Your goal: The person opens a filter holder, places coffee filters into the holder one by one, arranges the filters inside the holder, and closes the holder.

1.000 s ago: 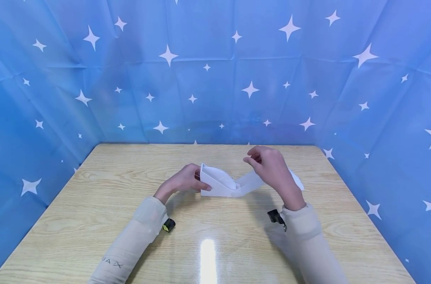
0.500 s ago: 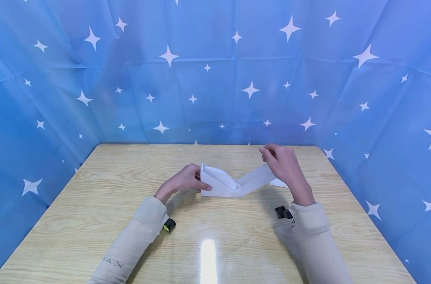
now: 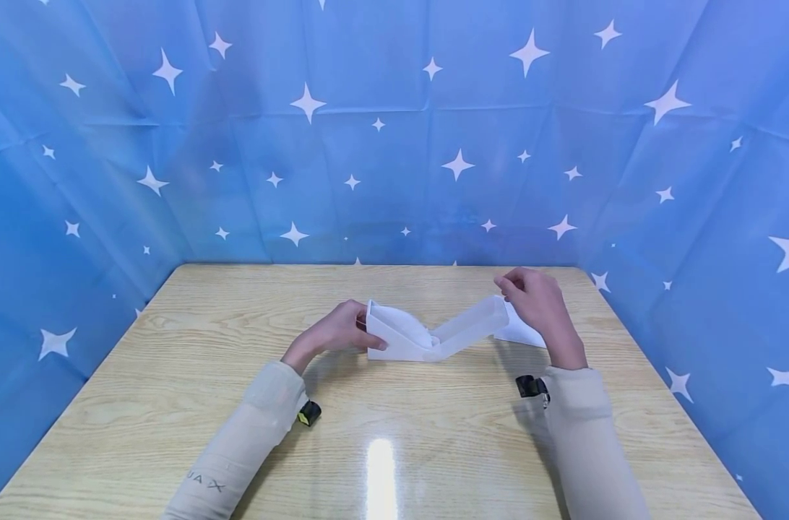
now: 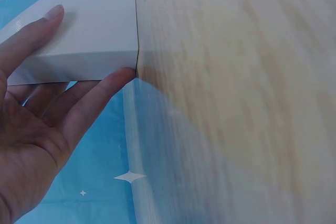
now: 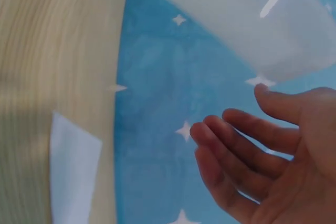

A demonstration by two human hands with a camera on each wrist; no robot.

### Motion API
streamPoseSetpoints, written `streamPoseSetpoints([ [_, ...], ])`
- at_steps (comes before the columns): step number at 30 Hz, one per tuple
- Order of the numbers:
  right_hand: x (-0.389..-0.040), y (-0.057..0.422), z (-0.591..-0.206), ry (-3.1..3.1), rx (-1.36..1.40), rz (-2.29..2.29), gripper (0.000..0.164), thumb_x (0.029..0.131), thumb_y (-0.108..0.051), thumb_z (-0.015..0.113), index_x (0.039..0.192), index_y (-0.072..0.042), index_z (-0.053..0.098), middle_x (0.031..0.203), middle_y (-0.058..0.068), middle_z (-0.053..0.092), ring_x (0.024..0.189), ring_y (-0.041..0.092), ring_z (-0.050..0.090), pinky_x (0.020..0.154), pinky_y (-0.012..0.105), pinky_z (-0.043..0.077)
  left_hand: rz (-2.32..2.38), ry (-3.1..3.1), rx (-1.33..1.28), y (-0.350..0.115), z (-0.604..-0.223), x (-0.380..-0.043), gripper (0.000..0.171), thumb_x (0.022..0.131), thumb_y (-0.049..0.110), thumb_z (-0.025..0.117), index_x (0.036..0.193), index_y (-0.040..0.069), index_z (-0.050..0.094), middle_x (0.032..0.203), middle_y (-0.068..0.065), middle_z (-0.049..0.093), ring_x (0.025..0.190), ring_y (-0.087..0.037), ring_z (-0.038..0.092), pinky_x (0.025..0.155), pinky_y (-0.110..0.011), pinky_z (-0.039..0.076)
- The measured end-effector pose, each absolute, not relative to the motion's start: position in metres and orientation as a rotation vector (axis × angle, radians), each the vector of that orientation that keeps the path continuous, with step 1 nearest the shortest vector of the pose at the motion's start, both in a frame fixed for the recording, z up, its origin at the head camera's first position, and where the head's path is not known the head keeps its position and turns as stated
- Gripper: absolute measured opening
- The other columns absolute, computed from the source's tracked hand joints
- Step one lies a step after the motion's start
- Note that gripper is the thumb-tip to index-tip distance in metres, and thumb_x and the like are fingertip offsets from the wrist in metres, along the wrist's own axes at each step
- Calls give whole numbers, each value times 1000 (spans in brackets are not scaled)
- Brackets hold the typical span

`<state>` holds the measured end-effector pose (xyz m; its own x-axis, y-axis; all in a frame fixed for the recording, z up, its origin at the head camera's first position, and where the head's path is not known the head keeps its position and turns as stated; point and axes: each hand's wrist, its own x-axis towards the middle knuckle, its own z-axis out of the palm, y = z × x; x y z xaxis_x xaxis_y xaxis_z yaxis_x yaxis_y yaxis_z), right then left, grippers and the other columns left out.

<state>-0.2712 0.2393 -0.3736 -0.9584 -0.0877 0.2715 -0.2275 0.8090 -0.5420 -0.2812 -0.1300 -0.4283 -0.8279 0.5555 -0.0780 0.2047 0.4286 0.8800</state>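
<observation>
A white box (image 3: 394,345) with a slanted open top stands mid-table, a rounded white thing (image 3: 401,321) showing inside. From its low right end a long translucent flap (image 3: 472,328) slopes up to the right; whether it is a lid or a strip I cannot tell. My left hand (image 3: 339,328) grips the box's tall left end. In the left wrist view the thumb lies on one side of the box (image 4: 100,14), the fingers round the end. My right hand (image 3: 534,296), fingers loosely bent and holding nothing, hovers just beyond the flap's tip (image 5: 310,51).
Behind the flap and right hand, a flat white piece (image 3: 519,331) like paper or card lies on the wooden table (image 3: 433,433). A blue curtain (image 3: 394,180) with white stars hangs around the table's back and sides.
My right hand has moved to the right, along and past the flap, whose far end now shows. The white piece beside it is more exposed. The left hand and box stay put.
</observation>
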Motion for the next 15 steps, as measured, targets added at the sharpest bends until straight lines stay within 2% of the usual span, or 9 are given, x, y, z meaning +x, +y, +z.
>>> streamPoseSetpoints([
  [15, -282, 274, -399, -2934, 106, 840, 49, 109, -38, 50, 127, 4, 68, 112, 26, 74, 96, 36, 71, 72, 43, 55, 1369, 2315, 696, -130, -425, -279, 32, 85, 14, 85, 114, 5, 74, 99, -11, 79, 80, -19, 74, 74, -50, 64],
])
